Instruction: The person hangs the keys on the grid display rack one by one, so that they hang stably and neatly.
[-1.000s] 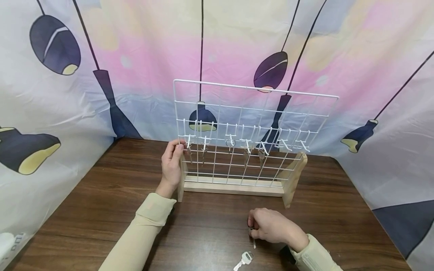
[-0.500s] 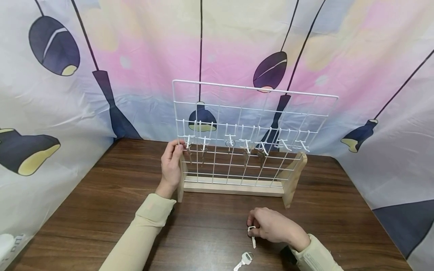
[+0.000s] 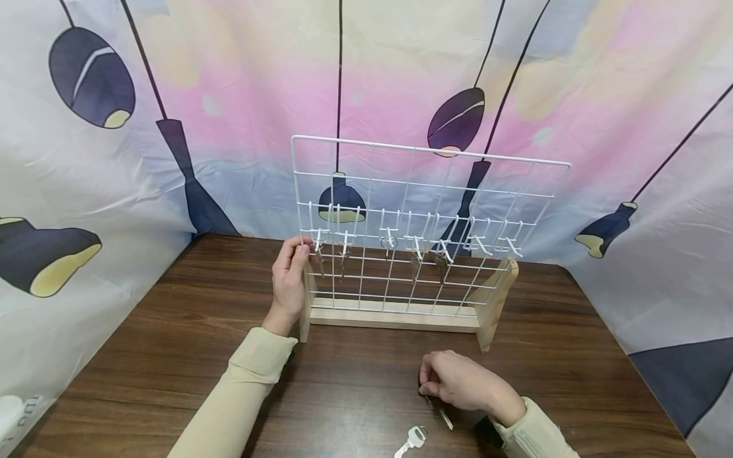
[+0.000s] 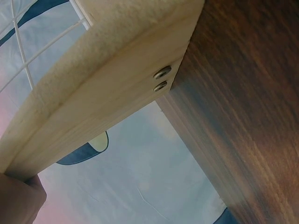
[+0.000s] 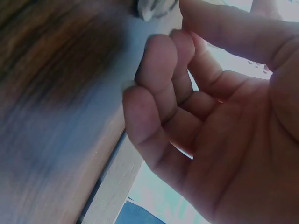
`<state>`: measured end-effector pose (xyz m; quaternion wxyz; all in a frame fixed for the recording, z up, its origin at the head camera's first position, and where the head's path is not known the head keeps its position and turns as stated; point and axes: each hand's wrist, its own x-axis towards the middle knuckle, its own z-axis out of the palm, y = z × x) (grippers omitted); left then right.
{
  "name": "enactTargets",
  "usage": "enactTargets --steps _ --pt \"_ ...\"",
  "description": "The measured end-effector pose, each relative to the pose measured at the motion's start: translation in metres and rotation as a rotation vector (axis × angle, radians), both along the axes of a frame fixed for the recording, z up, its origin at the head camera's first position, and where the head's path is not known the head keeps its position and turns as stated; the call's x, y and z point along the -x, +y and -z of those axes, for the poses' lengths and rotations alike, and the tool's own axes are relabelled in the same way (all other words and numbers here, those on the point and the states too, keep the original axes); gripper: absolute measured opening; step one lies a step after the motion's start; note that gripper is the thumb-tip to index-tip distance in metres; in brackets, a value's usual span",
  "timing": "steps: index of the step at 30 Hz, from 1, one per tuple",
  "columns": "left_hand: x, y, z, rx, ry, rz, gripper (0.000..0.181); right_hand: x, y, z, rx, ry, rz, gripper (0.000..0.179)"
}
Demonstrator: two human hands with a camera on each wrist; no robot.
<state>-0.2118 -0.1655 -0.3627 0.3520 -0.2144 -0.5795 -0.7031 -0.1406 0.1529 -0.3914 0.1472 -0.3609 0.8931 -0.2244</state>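
In the head view my left hand [image 3: 289, 277] grips the upper left edge of a white wire grid rack [image 3: 395, 292], thumb in front. The left wrist view shows the rack's wooden end piece [image 4: 117, 65] from close by, with part of a finger [image 4: 18, 200] at its edge. My right hand [image 3: 460, 381] is low over the table in front of the rack, pinching a key [image 3: 445, 416] between thumb and fingers; its head is hidden by them. A second key [image 3: 413, 439] with a ring lies on the table just below.
White hooks [image 3: 480, 245] line the rack, and keys [image 3: 417, 267] hang from several of them. The rack stands on wooden feet [image 3: 497, 305] on a dark wood table [image 3: 189, 331]. A patterned cloth [image 3: 240, 95] encloses the back and sides.
The key in my right hand has turned, its blade swinging from nearly straight down toward the lower right. The right hand has barely shifted. My left hand and the rack hold still.
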Motion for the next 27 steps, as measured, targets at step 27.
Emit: enactTargets --steps 27 --pt "0.0 -0.002 0.001 0.027 0.015 -0.009 0.025 0.0 0.009 0.001 -0.091 0.019 0.023 0.024"
